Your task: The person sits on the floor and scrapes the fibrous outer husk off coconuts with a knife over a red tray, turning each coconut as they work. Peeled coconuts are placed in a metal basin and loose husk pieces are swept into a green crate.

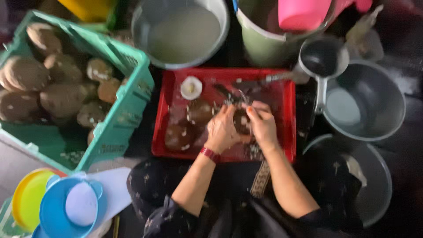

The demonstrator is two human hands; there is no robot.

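Seen from above: left hand (pixel 222 130) and right hand (pixel 262 123) brought together over the red tray (pixel 288 94), both clamped round a dark brown coconut piece (pixel 241 121) held between them, fingers of each curled onto its sides, picture too blurred to tell the grip more finely. Red bracelet (pixel 210 154) on the left wrist. On the tray, left of the hands, two more brown coconut halves (pixel 178 136), one nearer the tray's front edge and one just behind it, with white flakes scattered about them. Toward the tray's far left part, a small round white coconut piece (pixel 191 87). Across the far part of the tray, a long knife (pixel 264 80), lying flat, blade pointing left. Left of the tray and touching it, a green crate (pixel 128 110) filled with whole brown coconuts (pixel 64 97). Beyond the tray, a metal pot (pixel 181 33) holding pale liquid, and beside it a green bucket (pixel 260 44) with a pink cup (pixel 304 13) inside. To the right, a small metal ladle-cup (pixel 324 57) resting at the rim of a grey basin (pixel 374 101), and a second metal bowl (pixel 374 185) nearer the person. At lower left, a blue bowl (pixel 66 211) beside a yellow plate (pixel 26 198).
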